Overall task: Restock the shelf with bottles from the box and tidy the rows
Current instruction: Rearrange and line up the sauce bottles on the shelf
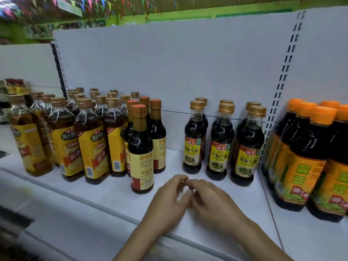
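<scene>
Both hands hover over the front of the white shelf [105, 194], fingertips meeting. My left hand [167, 202] and my right hand [212, 202] have loosely curled fingers and hold no bottle. Just left of them stands a dark sauce bottle with an orange-brown cap and yellow label [141, 149], ahead of its row. Behind the hands, three rows of small gold-capped soy sauce bottles [218, 142] stand two deep. The box is out of view.
Several amber cooking-wine bottles with yellow labels [90, 140] fill the left. Large orange-capped soy sauce bottles [301, 153] crowd the neighbouring bay on the right. A white back panel [169, 63] closes the shelf behind. Bare shelf shows between the dark bottles and the gold-capped ones.
</scene>
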Available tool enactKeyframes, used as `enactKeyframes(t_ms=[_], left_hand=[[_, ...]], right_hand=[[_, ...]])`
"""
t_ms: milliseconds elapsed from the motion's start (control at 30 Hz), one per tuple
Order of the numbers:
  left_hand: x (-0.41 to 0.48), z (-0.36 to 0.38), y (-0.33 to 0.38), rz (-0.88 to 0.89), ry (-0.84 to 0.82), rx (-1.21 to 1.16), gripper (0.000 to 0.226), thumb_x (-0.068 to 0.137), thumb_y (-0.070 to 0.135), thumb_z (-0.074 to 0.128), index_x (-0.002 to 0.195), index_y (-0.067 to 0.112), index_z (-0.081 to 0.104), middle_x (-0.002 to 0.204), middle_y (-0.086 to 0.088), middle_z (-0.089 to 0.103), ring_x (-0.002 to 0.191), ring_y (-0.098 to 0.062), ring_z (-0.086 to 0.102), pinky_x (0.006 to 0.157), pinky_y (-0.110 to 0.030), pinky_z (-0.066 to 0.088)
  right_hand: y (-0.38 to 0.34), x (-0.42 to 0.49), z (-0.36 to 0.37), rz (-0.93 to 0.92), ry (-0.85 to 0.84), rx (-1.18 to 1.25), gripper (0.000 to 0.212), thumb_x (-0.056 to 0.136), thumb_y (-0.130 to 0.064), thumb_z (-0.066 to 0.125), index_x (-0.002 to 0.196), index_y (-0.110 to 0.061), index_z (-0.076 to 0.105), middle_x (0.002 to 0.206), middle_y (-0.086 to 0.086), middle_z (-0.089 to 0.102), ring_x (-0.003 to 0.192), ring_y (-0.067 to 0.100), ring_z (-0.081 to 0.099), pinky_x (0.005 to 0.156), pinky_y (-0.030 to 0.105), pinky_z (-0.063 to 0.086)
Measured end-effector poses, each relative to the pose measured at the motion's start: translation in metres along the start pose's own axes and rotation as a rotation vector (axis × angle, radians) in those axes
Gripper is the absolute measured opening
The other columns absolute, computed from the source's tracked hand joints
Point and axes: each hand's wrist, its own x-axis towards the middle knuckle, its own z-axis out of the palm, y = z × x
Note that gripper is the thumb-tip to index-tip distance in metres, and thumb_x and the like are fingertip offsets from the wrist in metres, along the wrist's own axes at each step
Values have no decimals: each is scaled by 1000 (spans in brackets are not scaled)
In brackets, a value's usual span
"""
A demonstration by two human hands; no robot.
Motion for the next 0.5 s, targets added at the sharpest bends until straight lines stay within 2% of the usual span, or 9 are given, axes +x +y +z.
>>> enactKeyframes(t_ms=[267, 500], left_hand=[[-4, 3, 5, 51, 50, 95, 35, 100, 36, 55, 134, 32, 55, 129, 16, 63, 114, 3, 57, 95, -16, 46], [-4, 2, -1, 70, 62, 76, 33, 101, 42, 51, 133, 34, 53, 129, 17, 61, 115, 0, 55, 97, -20, 46]], right_hand=[[2, -4, 3, 1, 15, -33, 42, 101, -33, 47, 142, -39, 44, 129, -14, 56, 121, 9, 48, 94, 29, 44], [0, -7, 3, -14, 20, -68, 34, 100, -35, 50, 133, -44, 47, 115, -23, 58, 111, 1, 50, 88, 25, 45]])
